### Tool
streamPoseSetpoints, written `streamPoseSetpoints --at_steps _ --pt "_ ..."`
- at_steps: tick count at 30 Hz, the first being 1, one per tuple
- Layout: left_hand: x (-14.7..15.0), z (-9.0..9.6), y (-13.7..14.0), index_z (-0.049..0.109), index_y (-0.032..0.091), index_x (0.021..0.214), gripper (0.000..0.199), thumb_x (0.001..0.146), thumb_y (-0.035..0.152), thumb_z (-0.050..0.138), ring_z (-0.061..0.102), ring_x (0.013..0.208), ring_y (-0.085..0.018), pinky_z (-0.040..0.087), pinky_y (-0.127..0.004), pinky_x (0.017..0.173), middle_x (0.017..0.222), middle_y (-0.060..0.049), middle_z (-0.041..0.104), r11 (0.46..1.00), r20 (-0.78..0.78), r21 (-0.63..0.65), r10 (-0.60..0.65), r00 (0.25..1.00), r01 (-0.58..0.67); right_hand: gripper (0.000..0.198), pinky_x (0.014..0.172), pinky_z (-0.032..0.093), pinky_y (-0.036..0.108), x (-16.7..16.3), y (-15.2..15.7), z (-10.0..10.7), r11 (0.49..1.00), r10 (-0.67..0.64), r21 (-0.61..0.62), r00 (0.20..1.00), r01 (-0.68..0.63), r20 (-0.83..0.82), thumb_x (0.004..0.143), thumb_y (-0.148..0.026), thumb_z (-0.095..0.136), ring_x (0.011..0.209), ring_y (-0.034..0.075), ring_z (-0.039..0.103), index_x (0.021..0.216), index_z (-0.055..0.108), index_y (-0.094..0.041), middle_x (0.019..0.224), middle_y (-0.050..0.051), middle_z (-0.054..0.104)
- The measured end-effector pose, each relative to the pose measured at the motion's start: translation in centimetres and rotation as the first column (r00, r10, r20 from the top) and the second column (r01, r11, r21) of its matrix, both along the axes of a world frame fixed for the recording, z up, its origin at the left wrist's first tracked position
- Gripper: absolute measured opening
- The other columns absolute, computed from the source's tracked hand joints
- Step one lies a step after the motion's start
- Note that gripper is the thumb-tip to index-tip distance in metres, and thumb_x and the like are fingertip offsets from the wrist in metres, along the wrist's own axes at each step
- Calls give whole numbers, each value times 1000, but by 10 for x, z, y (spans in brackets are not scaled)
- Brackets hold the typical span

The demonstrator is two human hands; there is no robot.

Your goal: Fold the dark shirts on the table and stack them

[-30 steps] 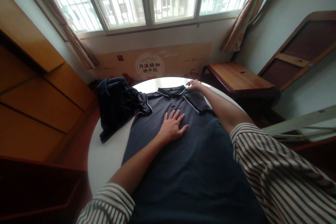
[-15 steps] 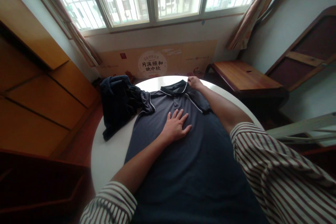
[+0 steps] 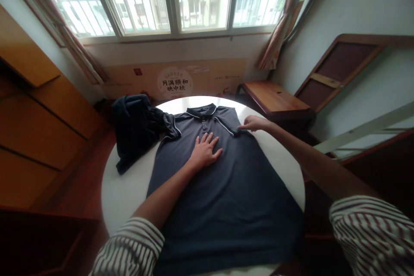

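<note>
A dark grey polo shirt (image 3: 223, 194) lies spread front side up on the round white table (image 3: 129, 198), its black, white-edged collar (image 3: 202, 111) at the far side. My left hand (image 3: 204, 152) rests flat on the chest below the buttons, fingers spread. Over at the right sleeve (image 3: 229, 121), which is folded inward across the shirt, my right hand (image 3: 254, 123) has its fingers closed at the sleeve's outer edge. The fingertips touch the cloth there. The other sleeve (image 3: 173, 126) lies partly against a heap of dark clothing.
The dark clothing heap (image 3: 136, 131) sits on the table's left side and hangs toward its edge. A wooden bench (image 3: 274, 97) stands beyond the table at right, below the window wall. Wooden cabinets (image 3: 35, 125) line the left side.
My right hand has moved from beside the collar down and outward to the sleeve's edge. My left hand stays flat on the chest. The camera view has turned to the right.
</note>
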State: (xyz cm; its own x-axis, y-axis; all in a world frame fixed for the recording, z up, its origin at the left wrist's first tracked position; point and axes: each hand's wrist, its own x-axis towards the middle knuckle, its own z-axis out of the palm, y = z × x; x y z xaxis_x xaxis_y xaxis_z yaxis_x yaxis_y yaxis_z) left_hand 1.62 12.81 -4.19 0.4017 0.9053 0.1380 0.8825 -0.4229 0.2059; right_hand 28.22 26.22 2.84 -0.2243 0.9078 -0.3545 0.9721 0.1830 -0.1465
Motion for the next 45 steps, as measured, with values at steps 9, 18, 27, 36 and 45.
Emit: streamPoseSetpoints --at_steps 9,18,27,36,45 --pt "-1 -7 5 47 25 146 62 96 61 39 27 148 -32 21 -59 119 158 -8 37 1000 62 24 -18 998 16 29 83 48 28 7 -69 -2 970 -76 238 994 54 83 92 -24 59 102 26 68 109 71 -5 110 21 71" --pt "-56 26 57 67 12 114 32 97 22 41 61 114 -23 47 -34 102 119 -14 66 925 280 200 261 924 -322 39 89 50 34 -133 -140 -10 784 502 470 860 -405 -97 95 -41 57 102 25 65 123 63 -14 117 17 65" --pt "-167 71 155 75 12 102 29 90 20 50 65 108 -25 46 -29 97 110 -14 73 908 23 11 418 908 -419 54 114 19 67 -219 -174 -63 652 737 482 637 -585 -225 100 -50 42 145 33 30 148 45 -25 156 11 40" --pt "-179 48 203 79 16 91 20 77 26 70 69 96 -23 51 -25 87 97 -11 76 900 -27 -142 412 911 -411 59 114 18 69 -218 -178 -62 663 734 484 626 -572 -265 100 -51 39 145 36 28 149 42 -20 158 12 36" --pt "-180 52 216 80 15 91 20 75 20 70 70 93 -23 51 -24 82 94 -10 76 882 -22 -181 439 898 -436 58 114 19 70 -219 -180 -59 667 732 483 619 -567 -284 99 -51 39 144 37 29 148 42 -19 158 13 37"
